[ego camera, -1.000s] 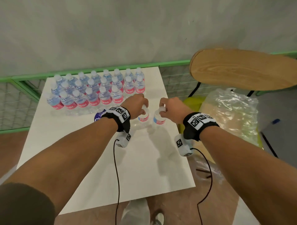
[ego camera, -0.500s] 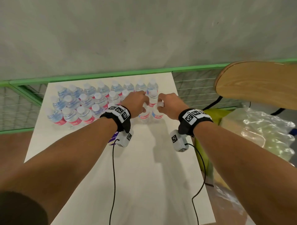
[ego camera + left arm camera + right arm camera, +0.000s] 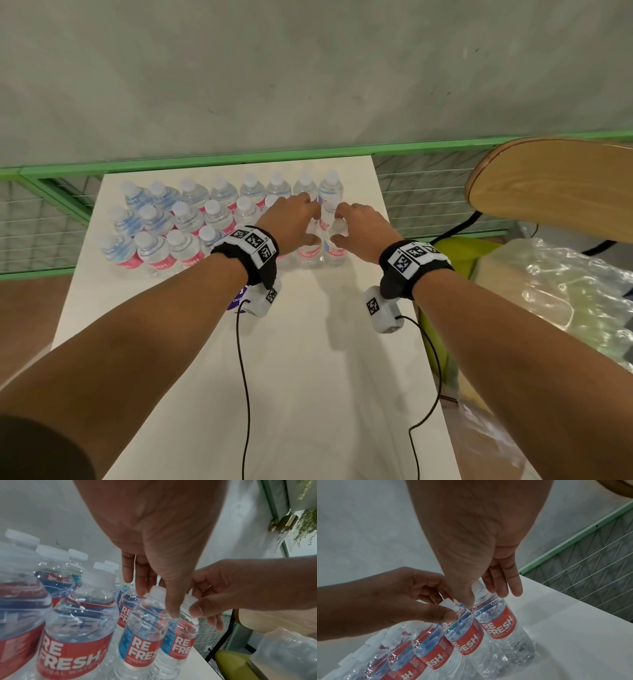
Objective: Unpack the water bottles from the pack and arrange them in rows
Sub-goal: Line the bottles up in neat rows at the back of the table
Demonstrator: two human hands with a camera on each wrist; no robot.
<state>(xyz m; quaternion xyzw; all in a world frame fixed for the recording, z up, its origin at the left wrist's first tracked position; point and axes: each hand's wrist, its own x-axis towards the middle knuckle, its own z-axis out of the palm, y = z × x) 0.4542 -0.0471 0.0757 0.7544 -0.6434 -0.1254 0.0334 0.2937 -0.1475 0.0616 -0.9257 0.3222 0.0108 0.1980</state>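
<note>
Several clear water bottles (image 3: 191, 219) with red and blue labels stand in three rows at the far end of the white table (image 3: 308, 377). At the right end of the near row stand two bottles side by side. My left hand (image 3: 310, 219) pinches the cap and neck of the left bottle (image 3: 308, 253) (image 3: 142, 639), thumb in front and fingers behind. My right hand (image 3: 339, 222) holds the top of the right bottle (image 3: 337, 251) (image 3: 501, 623) the same way. Both bottles rest upright on the table.
Crumpled clear plastic wrap (image 3: 565, 301) lies off the table's right side over a yellow-green seat (image 3: 455, 253). A wooden chair back (image 3: 555, 185) stands at the right. A green rail with wire mesh (image 3: 239, 161) runs behind the table. A purple sticker (image 3: 236, 298) shows under my left wrist.
Both hands carried the two bottles forward from mid-table to the right end of the near row, where they now stand against the others.
</note>
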